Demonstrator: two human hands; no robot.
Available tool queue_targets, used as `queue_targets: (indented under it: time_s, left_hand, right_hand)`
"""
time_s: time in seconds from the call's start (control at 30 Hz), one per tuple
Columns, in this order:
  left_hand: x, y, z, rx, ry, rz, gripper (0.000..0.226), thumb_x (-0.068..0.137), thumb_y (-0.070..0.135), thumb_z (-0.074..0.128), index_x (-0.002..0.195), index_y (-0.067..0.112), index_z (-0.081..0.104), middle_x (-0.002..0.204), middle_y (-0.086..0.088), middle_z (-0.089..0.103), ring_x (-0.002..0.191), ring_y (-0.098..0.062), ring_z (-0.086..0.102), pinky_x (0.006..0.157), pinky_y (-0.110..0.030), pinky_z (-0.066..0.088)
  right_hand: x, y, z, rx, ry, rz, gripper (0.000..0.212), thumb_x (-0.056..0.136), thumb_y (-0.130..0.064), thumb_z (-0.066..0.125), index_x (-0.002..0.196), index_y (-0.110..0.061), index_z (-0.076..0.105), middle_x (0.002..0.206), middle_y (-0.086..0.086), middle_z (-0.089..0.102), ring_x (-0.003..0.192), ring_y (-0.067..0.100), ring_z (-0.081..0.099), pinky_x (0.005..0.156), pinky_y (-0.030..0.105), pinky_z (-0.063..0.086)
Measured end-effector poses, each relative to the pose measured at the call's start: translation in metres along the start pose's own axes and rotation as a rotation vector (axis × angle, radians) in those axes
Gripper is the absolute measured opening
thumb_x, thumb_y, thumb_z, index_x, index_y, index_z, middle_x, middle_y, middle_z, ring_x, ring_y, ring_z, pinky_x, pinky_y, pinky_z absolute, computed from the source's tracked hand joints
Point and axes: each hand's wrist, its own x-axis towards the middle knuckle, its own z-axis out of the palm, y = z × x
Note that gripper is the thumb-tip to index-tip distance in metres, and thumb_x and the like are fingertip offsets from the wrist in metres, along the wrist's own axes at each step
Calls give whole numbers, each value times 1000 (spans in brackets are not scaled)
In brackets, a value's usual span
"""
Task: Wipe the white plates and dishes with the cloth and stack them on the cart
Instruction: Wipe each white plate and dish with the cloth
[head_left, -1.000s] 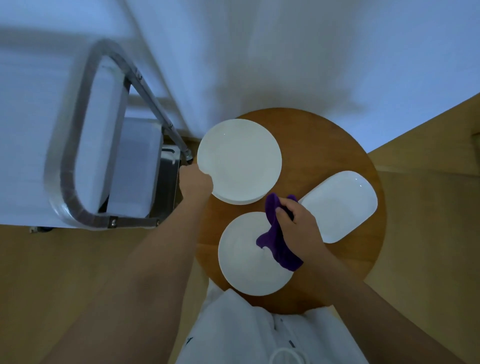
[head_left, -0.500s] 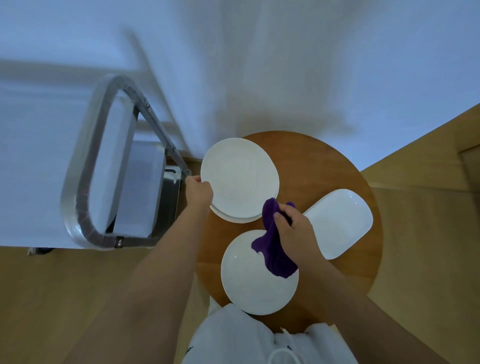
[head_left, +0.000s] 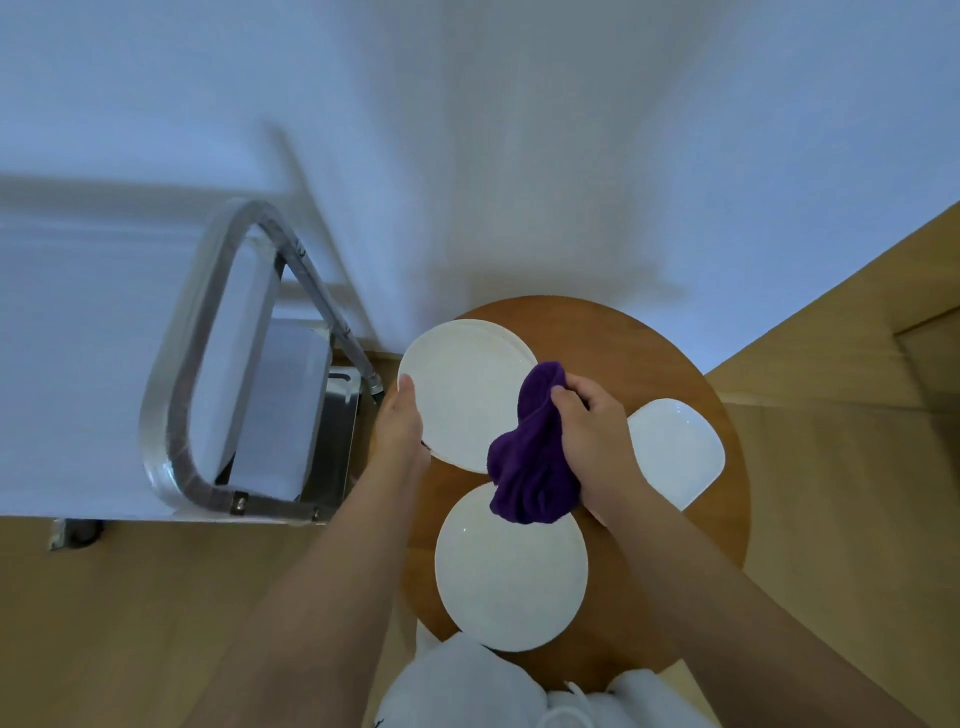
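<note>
The left hand (head_left: 400, 431) grips the rim of a smooth round white plate (head_left: 462, 395) at its 9 o'clock edge, fingers curled around it. The right hand (head_left: 592, 441) clutches a bunched purple cloth (head_left: 530, 467) over the plate's 4 o'clock edge. A second round plate (head_left: 511, 571) and a rounded-square dish (head_left: 675, 452) lie on the round wooden bench (head_left: 623, 353). A metal-framed cart (head_left: 218, 364) stands at 9 o'clock.

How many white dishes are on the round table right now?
3 clearly visible: a round plate gripped by the left hand, another round plate near the person, and an oblong dish on the right. An edge beneath the held plate suggests more stacked there.
</note>
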Motion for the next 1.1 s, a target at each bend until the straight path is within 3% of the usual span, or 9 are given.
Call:
queue_targets:
  time_s: [0.13, 0.23, 0.3, 0.37, 0.43, 0.53, 0.83, 0.93, 1.1]
  left_hand:
    - [-25, -2, -4, -199, -118, -51, 52, 90, 60, 49, 128, 26, 54, 125, -9, 61, 111, -35, 59, 92, -59, 49]
    - [-45, -5, -4, -218, -179, -38, 50, 90, 62, 47, 124, 26, 58, 121, -10, 64, 108, -34, 61, 83, -55, 54]
    - [-57, -6, -1, -190, -239, -3, 51, 92, 62, 43, 126, 26, 57, 123, -11, 63, 110, -34, 60, 91, -56, 50]
    - [-72, -6, 5, -201, -311, -3, 56, 93, 61, 39, 134, 25, 51, 126, -11, 61, 112, -33, 58, 96, -57, 47]
    - [-90, -6, 11, -233, -365, -41, 60, 93, 63, 35, 138, 25, 46, 129, -12, 58, 114, -35, 56, 94, -57, 47]
    - [-119, -13, 16, -331, -384, -13, 57, 91, 62, 40, 133, 25, 48, 126, -13, 62, 112, -37, 59, 92, -57, 50]
    - [-167, -24, 32, -97, -417, 172, 51, 89, 62, 38, 119, 27, 59, 111, -9, 70, 106, -31, 64, 94, -53, 51]
    - [-178, -26, 39, -65, -383, 225, 47, 92, 57, 38, 124, 27, 56, 116, -6, 67, 108, -27, 62, 96, -49, 51]
    - [-180, -12, 39, -264, -424, 241, 43, 93, 53, 46, 126, 27, 56, 125, -5, 63, 119, -27, 56, 104, -50, 44]
  right_hand:
    - [6, -15, -9, 86, 36, 27, 13, 94, -27, 51, 102, -33, 58, 91, -10, 62, 81, 10, 60, 55, 18, 49]
    - [13, -19, -20, 71, -102, 119, 61, 89, -43, 56, 142, -37, 26, 126, -9, 47, 109, 19, 51, 88, 39, 50]
    - [11, -19, -24, -128, -193, 114, 76, 89, -48, 55, 146, -43, 5, 144, -4, 34, 124, 26, 42, 101, 46, 42]
    - [7, -10, -23, -498, -198, -26, 78, 91, -49, 49, 149, -34, -2, 155, 0, 17, 139, 30, 23, 110, 48, 31]
    - [0, 2, -20, -797, -72, -165, 77, 93, -51, 42, 150, -25, -3, 158, 7, 6, 144, 32, 5, 115, 47, 16]
    - [-11, 14, -19, -954, 152, -286, 75, 94, -52, 35, 150, -20, -2, 158, 13, 0, 144, 32, -1, 116, 44, 6]
    - [-3, -19, -21, -778, 365, -424, 67, 97, -44, 34, 151, -19, 4, 157, 17, 4, 145, 32, -2, 116, 42, -3]
    - [-7, -37, -11, -682, 292, -506, 70, 90, -48, 27, 151, -18, 7, 157, 17, 5, 145, 32, 0, 116, 41, 1]
    - [-28, -38, 6, -608, 79, -658, 65, 92, -39, 25, 151, -22, 5, 157, 13, 13, 144, 25, 11, 118, 39, 12]
